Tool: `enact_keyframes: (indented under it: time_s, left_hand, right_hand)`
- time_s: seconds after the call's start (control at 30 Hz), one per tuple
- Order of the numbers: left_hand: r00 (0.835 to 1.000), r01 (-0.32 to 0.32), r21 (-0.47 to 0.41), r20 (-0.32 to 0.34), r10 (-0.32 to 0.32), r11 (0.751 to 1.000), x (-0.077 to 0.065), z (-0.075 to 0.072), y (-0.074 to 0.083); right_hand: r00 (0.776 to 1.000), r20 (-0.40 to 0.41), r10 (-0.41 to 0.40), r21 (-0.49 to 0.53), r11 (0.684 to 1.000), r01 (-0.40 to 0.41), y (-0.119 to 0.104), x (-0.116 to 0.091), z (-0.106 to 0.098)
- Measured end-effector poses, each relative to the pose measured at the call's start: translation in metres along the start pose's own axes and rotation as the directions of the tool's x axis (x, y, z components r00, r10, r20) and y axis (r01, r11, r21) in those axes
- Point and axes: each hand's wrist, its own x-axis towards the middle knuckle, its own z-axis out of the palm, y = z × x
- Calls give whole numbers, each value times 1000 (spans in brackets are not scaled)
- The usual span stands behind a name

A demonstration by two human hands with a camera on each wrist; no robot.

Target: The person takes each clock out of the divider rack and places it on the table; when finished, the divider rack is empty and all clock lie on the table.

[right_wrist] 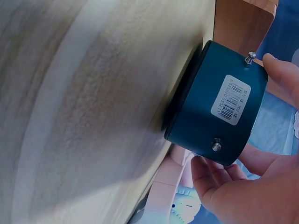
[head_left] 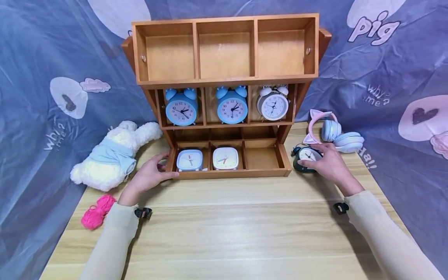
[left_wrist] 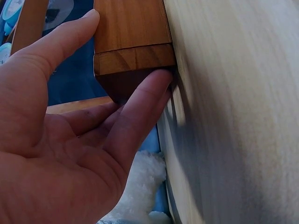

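A tiered wooden shelf point(head_left: 224, 81) stands at the back of the table. My left hand point(head_left: 148, 177) holds its bottom left corner, the thumb on the front edge and the fingers at the side; the left wrist view shows this wooden corner point(left_wrist: 133, 37) up close. To the right of the shelf, my right hand point(head_left: 329, 161) grips a dark green twin-bell alarm clock point(head_left: 308, 154) between thumb and fingers. Its round body point(right_wrist: 217, 102), with a barcode label and two small metal feet, faces the right wrist view. The clock lies tipped back, white dial upward.
Two blue alarm clocks point(head_left: 181, 111) and a white one point(head_left: 273, 105) fill the middle row. A blue square clock point(head_left: 189, 160) and a white one point(head_left: 225, 158) sit in the bottom row. Cat-ear headphones point(head_left: 346, 140), a plush toy point(head_left: 112, 155) and pink yarn point(head_left: 98, 212) lie around.
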Motion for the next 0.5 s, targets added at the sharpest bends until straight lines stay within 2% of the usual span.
enact_keyframes:
  time_s: [0.5]
  left_hand:
    - [1000, 12, 4, 2, -12, 1000, 0, 1, 0]
  right_hand:
    - [1000, -15, -6, 32, 999, 6, 1, -3, 1]
